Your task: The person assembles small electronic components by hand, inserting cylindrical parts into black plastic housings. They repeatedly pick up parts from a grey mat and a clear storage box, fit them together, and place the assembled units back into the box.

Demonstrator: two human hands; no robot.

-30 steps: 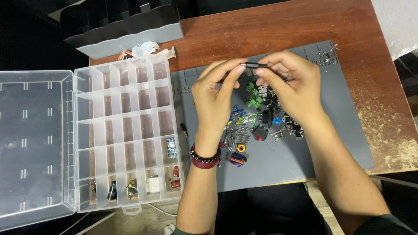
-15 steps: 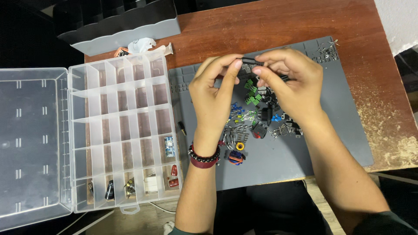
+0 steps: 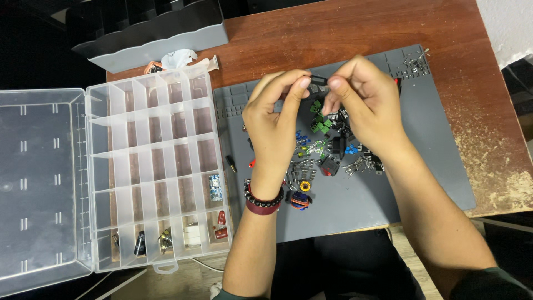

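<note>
While the pile of small electronic parts (image 3: 325,153) lies on the grey mat (image 3: 422,150), the left hand (image 3: 275,119) and right hand (image 3: 366,103) pinch a small black part (image 3: 318,80) between fingertips. The open clear organizer box (image 3: 150,166) sits left.

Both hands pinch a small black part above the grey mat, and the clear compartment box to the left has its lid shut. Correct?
Not quite. In the head view the clear compartment box lies open, its lid folded out flat to the left. The rest holds.

Both hands' fingers (image 3: 302,84) pinch a small black part (image 3: 318,80) above the grey mat (image 3: 422,144).
</note>
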